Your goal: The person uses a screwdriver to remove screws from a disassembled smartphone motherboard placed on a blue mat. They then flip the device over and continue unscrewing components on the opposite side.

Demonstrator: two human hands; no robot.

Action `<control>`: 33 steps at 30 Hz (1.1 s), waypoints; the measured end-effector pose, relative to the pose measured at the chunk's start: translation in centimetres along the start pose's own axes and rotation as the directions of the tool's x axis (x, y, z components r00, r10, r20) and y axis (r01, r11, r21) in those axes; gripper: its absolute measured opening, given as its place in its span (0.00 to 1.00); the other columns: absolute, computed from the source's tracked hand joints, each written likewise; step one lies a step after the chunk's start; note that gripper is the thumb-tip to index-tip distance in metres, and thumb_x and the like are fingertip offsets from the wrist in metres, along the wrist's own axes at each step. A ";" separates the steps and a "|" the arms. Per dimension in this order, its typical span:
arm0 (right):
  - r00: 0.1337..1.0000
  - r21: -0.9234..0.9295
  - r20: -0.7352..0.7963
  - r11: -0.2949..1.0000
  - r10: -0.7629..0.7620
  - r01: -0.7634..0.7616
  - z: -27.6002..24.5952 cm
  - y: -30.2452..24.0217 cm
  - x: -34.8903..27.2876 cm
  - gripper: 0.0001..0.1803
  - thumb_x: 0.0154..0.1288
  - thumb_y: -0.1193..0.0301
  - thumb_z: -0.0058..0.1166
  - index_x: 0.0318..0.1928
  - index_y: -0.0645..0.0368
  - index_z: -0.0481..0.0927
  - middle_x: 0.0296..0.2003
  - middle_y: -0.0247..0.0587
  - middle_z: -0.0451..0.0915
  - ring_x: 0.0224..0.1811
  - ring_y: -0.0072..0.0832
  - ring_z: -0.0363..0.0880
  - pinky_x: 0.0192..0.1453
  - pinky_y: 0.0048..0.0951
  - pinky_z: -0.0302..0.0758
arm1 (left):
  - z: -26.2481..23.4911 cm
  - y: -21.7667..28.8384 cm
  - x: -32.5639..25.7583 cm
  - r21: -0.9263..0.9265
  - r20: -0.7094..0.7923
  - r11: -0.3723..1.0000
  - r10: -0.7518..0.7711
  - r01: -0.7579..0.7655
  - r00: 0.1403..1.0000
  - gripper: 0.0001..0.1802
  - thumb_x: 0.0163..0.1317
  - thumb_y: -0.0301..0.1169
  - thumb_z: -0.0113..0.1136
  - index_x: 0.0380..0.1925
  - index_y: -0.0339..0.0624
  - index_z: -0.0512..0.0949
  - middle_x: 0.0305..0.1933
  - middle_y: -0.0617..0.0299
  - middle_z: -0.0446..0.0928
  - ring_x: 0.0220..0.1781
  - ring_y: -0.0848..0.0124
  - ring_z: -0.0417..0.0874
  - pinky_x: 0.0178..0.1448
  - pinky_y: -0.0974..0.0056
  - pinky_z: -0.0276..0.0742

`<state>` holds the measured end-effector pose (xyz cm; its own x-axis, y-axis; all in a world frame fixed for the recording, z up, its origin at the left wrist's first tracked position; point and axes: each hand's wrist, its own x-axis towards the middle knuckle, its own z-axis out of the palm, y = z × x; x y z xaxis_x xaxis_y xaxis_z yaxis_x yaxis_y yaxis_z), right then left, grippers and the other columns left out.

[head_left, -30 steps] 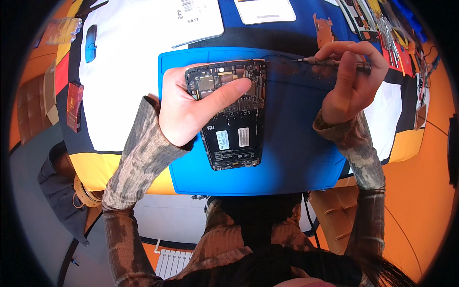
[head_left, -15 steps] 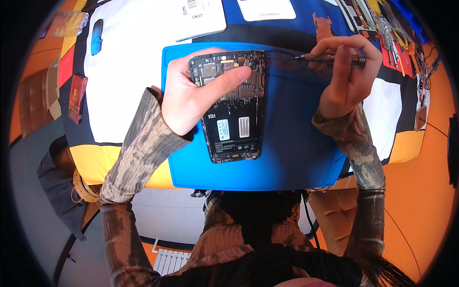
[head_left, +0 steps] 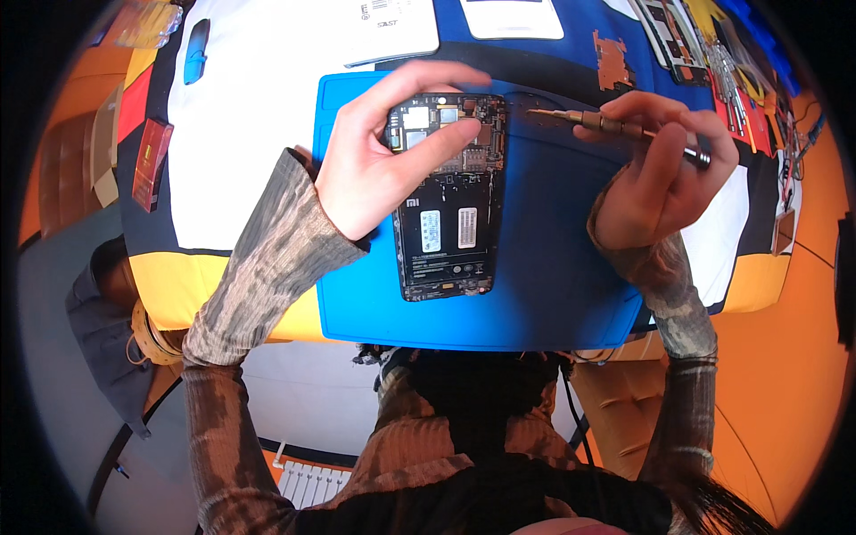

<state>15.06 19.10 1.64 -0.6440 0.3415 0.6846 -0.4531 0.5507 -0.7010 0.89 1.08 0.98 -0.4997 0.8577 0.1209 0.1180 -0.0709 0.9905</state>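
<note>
A smartphone [head_left: 448, 201] with its back cover off lies on the blue mat [head_left: 553, 294], its circuit board bare at the top and its black battery below. Over its upper left part my left hand [head_left: 374, 143] is open. The thumb reaches across the circuit board while the other fingers arch past the top edge; whether the thumb touches the board I cannot tell. To the right of the phone, my right hand [head_left: 660, 178] is closed round a slim precision screwdriver [head_left: 588, 120], its tip pointing left toward the phone, apart from it. Tiny dark bits lie on the mat near that tip.
A copper-coloured circuit board piece [head_left: 613, 61] lies beyond the right hand. Several screwdrivers [head_left: 731, 98] and an opened phone frame [head_left: 667, 40] are at the far right. White flat boxes [head_left: 392, 31] stand at the back, a blue tool [head_left: 196, 53] and red box [head_left: 152, 165] at left.
My left hand has loosened from the phone's side, its fingers rising over the top edge. The phone now lies flatter. My right hand has moved slightly right and nearer with the screwdriver.
</note>
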 end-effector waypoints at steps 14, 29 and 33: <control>0.985 0.031 0.120 0.992 -0.124 0.121 0.2 -0.1 -0.7 0.10 0.73 0.77 0.33 0.51 0.63 0.52 0.40 0.62 0.76 0.36 0.34 0.83 0.42 0.28 0.83 | -0.3 -1.0 0.1 0.200 0.041 0.972 0.119 -0.125 0.992 0.08 0.57 0.21 0.61 0.38 0.37 0.80 0.49 0.55 0.79 0.47 0.69 0.82 0.53 0.65 0.78; 0.981 0.036 0.184 0.998 -0.060 0.054 0.5 -0.4 -0.4 0.11 0.72 0.77 0.36 0.51 0.63 0.54 0.40 0.62 0.77 0.39 0.35 0.83 0.44 0.28 0.81 | -0.4 -1.1 0.4 0.237 0.077 0.948 0.199 -0.212 0.977 0.07 0.53 0.24 0.67 0.33 0.39 0.82 0.46 0.56 0.80 0.47 0.67 0.82 0.54 0.63 0.77; 0.978 0.060 0.203 0.998 -0.045 0.033 0.5 -0.4 -0.6 0.11 0.72 0.77 0.37 0.51 0.63 0.54 0.40 0.62 0.77 0.40 0.35 0.82 0.45 0.28 0.81 | -0.4 -1.1 0.3 0.232 0.082 0.952 0.185 -0.199 0.979 0.07 0.53 0.24 0.67 0.33 0.39 0.81 0.47 0.56 0.80 0.47 0.68 0.81 0.54 0.64 0.77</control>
<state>15.30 18.34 1.44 -0.7345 0.1551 0.6607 -0.5104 0.5155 -0.6883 0.22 1.22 -0.04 -0.3975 0.8684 0.2963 0.4109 -0.1203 0.9037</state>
